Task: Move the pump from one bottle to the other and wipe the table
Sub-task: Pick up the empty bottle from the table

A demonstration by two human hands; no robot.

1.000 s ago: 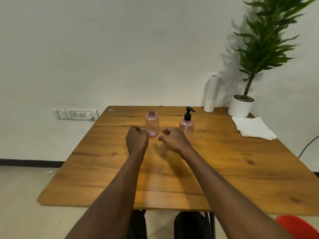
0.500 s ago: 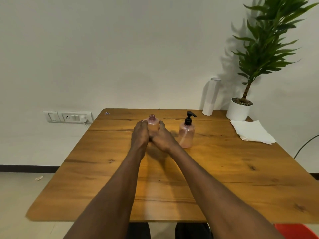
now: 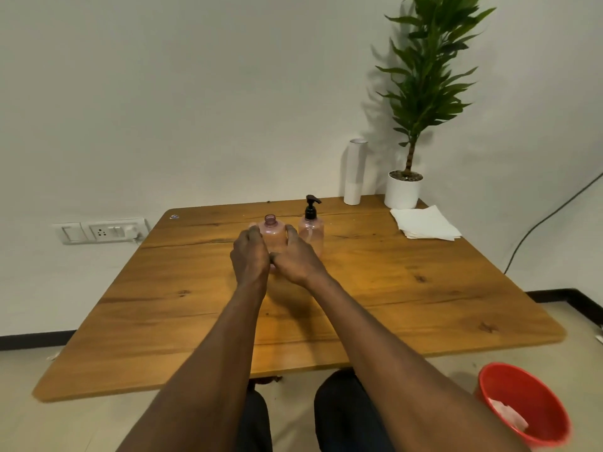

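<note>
Two pink see-through bottles stand near the middle of the wooden table (image 3: pixel 408 298). The open bottle (image 3: pixel 273 234) has no cap, and both my hands wrap it from the sides: my left hand (image 3: pixel 248 259) on its left, my right hand (image 3: pixel 297 259) on its right, thumbs meeting in front. The hands hide its lower half. Just to the right stands the second bottle (image 3: pixel 312 231), which carries the black pump (image 3: pixel 311 207). A stack of white napkins (image 3: pixel 424 223) lies at the table's back right.
A white potted plant (image 3: pixel 403 190) and a white cylinder (image 3: pixel 355 172) stand at the back right edge. A red bucket (image 3: pixel 525 402) with paper inside sits on the floor at lower right. A wall socket (image 3: pixel 104 230) and a black cable (image 3: pixel 548 220) flank the table.
Both hands moved forward from in front of the bottles and closed around the open bottle. The view also shifted, now showing the red bucket.
</note>
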